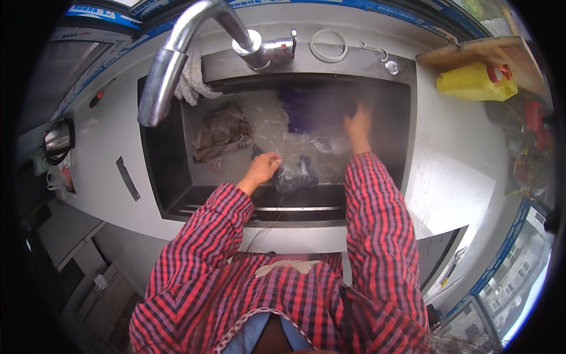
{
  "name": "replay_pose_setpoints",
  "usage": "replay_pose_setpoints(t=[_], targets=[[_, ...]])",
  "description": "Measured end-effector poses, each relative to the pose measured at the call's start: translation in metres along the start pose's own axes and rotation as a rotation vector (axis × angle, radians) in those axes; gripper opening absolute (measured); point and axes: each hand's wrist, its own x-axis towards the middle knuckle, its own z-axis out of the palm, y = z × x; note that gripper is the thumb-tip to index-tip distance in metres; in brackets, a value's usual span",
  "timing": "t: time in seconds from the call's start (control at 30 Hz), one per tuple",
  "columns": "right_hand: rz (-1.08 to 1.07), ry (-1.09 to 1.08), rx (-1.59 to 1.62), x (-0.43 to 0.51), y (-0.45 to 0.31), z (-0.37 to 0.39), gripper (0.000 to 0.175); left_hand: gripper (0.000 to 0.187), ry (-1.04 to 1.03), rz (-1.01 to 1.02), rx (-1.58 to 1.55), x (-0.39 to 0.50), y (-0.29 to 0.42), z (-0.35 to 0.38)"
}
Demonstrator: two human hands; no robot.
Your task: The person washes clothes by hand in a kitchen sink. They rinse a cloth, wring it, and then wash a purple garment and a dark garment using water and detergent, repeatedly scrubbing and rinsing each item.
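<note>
Both hands are over the wide dark sink (168, 177). My left hand (261, 168) has its fingers curled together near the middle; a small dark bit of cloth shows just beyond it, and whether it is gripped is unclear. A dark, wet, sudsy cloth (297, 175) lies to the right of that hand. My right hand (359, 126) is blurred, with thumb and fingers apart, near a purple item (305, 108) lying in cloudy water. A crumpled brownish cloth (225, 132) rests at the sink's left side.
A chrome faucet (163, 75) arches over the sink's back left, beside a light rag (192, 77). Behind the sink are a white ring (329, 45) and a metal hook (376, 51). A yellow jug (471, 82) stands right; an electric kettle (59, 137) is far left.
</note>
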Motion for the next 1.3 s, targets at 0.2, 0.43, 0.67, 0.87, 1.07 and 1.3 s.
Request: replay_pose_setpoints(t=[0.2,0.43,0.67,0.87,1.07,1.3], targets=[[-0.261,-0.266,0.136,-0.051,-0.031,0.059,0.042,0.032,0.078,-0.086,-0.598,0.021,0.006,-0.009],[0.260,0.323,0.018,-0.003,0.024,0.032,0.023,0.077,0.127,-0.390,-1.155,0.042,0.035,-0.028],[-0.193,-0.532,0.878,-0.096,-0.089,0.057,0.015,0.093,-0.056,-0.460,-1.476,0.029,0.076,-0.043],[-0.326,-0.251,0.503,-0.132,-0.163,0.032,0.018,0.051,-0.108,-0.174,-1.491,0.016,0.081,-0.034],[-0.139,-0.165,0.038,-0.045,-0.075,0.069,0.018,0.034,-0.104,0.100,-1.507,0.010,0.081,-0.013],[0.047,-0.226,-0.070,0.008,0.019,0.025,0.056,0.118,-0.022,-0.248,-1.322,0.013,0.053,-0.031]])
